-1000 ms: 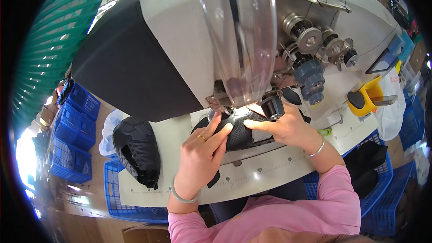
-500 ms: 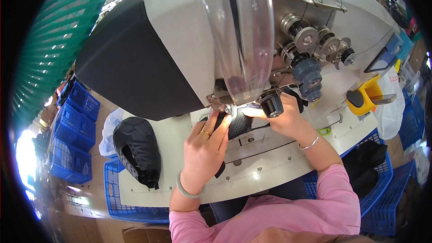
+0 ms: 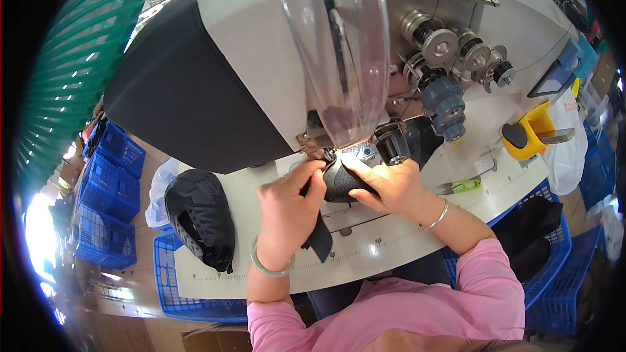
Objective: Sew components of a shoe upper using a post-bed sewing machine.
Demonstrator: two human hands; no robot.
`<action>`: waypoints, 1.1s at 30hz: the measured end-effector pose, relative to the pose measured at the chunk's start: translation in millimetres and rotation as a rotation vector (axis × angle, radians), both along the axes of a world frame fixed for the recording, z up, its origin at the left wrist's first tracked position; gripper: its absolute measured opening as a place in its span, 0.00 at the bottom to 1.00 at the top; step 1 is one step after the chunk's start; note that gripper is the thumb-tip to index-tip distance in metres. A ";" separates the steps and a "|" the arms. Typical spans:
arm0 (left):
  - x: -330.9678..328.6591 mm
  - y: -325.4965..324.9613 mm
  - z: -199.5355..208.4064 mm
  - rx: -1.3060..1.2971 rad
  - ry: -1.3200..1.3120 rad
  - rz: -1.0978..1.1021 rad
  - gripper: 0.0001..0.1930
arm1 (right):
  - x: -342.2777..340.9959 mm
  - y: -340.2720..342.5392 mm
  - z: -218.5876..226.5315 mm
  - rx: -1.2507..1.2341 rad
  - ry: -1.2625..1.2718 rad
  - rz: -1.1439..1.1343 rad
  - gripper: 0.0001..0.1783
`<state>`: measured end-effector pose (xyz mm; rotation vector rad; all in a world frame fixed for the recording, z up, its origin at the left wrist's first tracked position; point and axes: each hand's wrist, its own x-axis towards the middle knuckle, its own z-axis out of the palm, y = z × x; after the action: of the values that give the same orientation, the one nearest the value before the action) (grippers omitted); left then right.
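Under the needle area of a large white and black sewing machine [image 3: 251, 58] lies a black textured shoe upper [image 3: 339, 184], lit by a bright lamp. My left hand [image 3: 292, 203] pinches its left edge, thumb and fingers together close to the presser foot. A dark flap [image 3: 318, 240] hangs below that hand over the table edge side. On the right, my right hand [image 3: 394, 188] grips the upper, its thumb and a finger on the near surface; some fingers are hidden behind the dark machine knob. Another black shoe upper [image 3: 199, 218] rests on the table to the left.
Green-handled thread snips [image 3: 464, 186] lie right of my right hand. A yellow holder [image 3: 536, 129] stands farther right on the white table [image 3: 261, 280]. Blue baskets [image 3: 171, 270] sit below the table, one at right holding black pieces [image 3: 529, 234]. Tension dials [image 3: 438, 45] and threads are on the machine.
Both hands have shifted their hold, and the upper has turned under the machine, its dark part now showing behind the knob. The flap hangs lower by my left hand; the snips are more exposed.
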<state>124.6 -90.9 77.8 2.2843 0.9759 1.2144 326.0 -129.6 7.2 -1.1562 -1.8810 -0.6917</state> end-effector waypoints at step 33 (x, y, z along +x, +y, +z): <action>-28.4 8.2 -11.6 0.422 0.257 -0.218 0.29 | 35.6 17.3 51.5 -0.211 -0.124 0.286 0.19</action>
<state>96.3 -82.7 66.2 2.8442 0.5621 1.1363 361.6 -112.3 58.8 -0.9595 -2.2118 -0.4216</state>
